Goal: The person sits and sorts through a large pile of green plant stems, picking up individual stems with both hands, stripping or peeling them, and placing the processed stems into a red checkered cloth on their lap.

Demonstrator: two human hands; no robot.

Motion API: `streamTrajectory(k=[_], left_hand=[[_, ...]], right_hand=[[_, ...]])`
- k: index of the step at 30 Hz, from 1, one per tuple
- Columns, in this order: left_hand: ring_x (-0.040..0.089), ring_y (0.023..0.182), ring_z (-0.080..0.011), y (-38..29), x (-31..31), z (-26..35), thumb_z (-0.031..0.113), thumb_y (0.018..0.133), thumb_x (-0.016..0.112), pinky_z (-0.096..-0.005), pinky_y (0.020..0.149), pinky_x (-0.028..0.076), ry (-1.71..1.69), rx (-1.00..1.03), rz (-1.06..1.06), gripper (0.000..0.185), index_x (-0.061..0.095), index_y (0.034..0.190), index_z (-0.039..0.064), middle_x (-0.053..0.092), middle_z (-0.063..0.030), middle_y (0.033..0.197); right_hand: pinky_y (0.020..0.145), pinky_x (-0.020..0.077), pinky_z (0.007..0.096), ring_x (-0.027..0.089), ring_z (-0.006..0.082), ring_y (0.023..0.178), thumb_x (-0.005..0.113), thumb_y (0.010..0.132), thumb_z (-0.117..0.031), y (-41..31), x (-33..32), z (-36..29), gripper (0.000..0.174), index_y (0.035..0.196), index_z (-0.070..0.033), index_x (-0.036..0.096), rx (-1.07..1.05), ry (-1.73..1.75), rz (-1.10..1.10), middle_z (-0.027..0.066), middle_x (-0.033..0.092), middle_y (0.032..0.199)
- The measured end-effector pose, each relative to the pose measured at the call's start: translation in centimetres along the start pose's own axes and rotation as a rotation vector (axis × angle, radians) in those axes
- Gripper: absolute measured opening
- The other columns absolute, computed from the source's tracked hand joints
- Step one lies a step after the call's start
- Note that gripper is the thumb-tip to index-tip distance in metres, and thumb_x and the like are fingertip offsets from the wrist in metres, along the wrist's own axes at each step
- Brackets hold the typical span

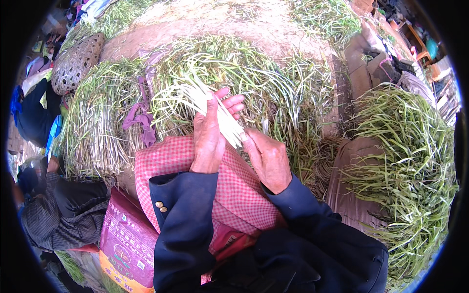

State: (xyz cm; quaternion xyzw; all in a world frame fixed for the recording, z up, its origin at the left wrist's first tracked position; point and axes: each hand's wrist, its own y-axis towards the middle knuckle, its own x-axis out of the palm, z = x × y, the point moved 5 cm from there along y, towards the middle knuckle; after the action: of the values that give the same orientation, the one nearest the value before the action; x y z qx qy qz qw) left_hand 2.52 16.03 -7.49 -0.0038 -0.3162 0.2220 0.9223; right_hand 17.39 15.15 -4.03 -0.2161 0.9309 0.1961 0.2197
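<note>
My left hand [211,128] holds a small bunch of pale green stalks [198,96] against its palm, the thumb over them and the other fingers loosely spread. The white lower ends point down to the right, and the green leaves fan out up and to both sides. At those white ends is my right hand [266,157], its thumb and bent fingers pinching them. Both hands are above a pink checked cloth [172,152] over my lap. Just beyond lies a large heap of long green stalks [227,55].
Bundled stalks [106,121] with a purple cloth strip [142,119] lie at the left, a woven basket [77,62] behind. A printed sack [128,238] stands near a seated person [66,216]. Another leafy pile [406,164] fills the right.
</note>
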Motion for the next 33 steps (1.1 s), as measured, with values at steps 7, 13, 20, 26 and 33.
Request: streamTrajectory(k=[7,13,20,26,33], left_hand=[[0.066,0.095,-0.0230,0.0,0.0,-0.2,0.045,0.099,0.049,-0.0329,0.080,0.053,-0.058,-0.042,-0.022,0.057,0.047,0.131,-0.002,0.065,-0.0214,0.114],[0.067,0.094,-0.0254,0.1,0.2,-0.6,0.042,0.100,0.049,-0.0341,0.079,0.054,-0.096,-0.062,-0.048,0.055,0.048,0.129,-0.004,0.066,-0.0227,0.113],[0.059,0.077,-0.0204,0.0,0.2,-0.3,0.032,0.099,0.055,-0.0339,0.066,0.051,-0.194,-0.146,-0.044,0.031,0.056,0.109,0.002,0.059,-0.0073,0.083],[0.047,0.049,-0.0093,-0.9,1.6,4.4,0.022,0.101,0.051,-0.0215,0.044,0.042,0.075,0.309,0.031,0.022,0.057,0.102,0.001,0.051,-0.0006,0.066],[0.037,0.049,-0.0055,0.5,0.0,2.3,0.027,0.102,0.050,-0.0212,0.045,0.031,-0.060,0.078,0.026,0.023,0.054,0.101,0.004,0.044,0.0022,0.066]], right_hand=[[0.055,0.0491,0.0427,0.063,0.0379,0.064,0.056,0.096,-0.011,0.4,1.0,0.9,0.013,0.101,0.001,0.059,0.007,-0.037,-0.013,0.0224,0.061,0.072],[0.052,0.0488,0.0409,0.065,0.0326,0.059,0.052,0.098,-0.014,1.0,1.3,1.3,0.015,0.101,0.000,0.056,0.005,-0.060,-0.074,0.0197,0.060,0.064],[0.053,0.0487,0.0374,0.065,0.0283,0.057,0.052,0.098,-0.015,0.9,1.4,2.2,0.015,0.095,0.000,0.056,-0.003,0.027,-0.144,0.0169,0.059,0.063],[0.054,0.0535,0.0296,0.062,0.0165,0.055,0.052,0.099,-0.021,-1.7,2.1,11.3,0.024,0.095,-0.004,0.068,0.051,0.212,-0.184,0.0095,0.068,0.075],[0.062,0.0489,0.0317,0.062,0.0166,0.065,0.062,0.090,-0.021,-5.6,-3.7,36.2,0.022,0.091,0.000,0.068,0.581,0.009,0.288,0.0102,0.067,0.073]])
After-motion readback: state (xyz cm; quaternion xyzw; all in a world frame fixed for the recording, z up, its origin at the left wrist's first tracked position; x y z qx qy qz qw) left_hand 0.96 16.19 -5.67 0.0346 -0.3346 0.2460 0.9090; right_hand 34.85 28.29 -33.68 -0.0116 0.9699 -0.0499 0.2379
